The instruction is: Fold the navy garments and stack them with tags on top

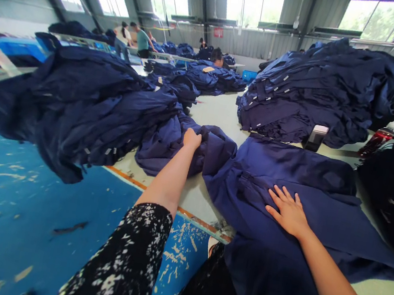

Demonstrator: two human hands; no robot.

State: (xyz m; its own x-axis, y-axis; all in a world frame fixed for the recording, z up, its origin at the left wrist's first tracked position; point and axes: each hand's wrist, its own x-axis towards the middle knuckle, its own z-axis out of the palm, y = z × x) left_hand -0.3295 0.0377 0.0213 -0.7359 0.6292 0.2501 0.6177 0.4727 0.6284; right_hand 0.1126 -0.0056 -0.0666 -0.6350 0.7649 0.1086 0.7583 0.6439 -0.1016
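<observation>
A navy blue garment [312,188] lies spread on the pale table [218,110] in front of me, its near edge hanging over the table's side. My right hand [288,210] rests flat on it, fingers stretched out and apart. My left hand [191,139] reaches further across, closed on a bunched fold of the same navy cloth [215,148] at the garment's far left end. Both arms are bare below a black floral sleeve.
A big heap of navy garments [75,100] sits at the left, overhanging the blue floor [0,204]. Another tall stack [318,87] stands behind, with a small dark phone-like object [316,137] and a red bottle [379,139] beside it. People work at far tables [140,38].
</observation>
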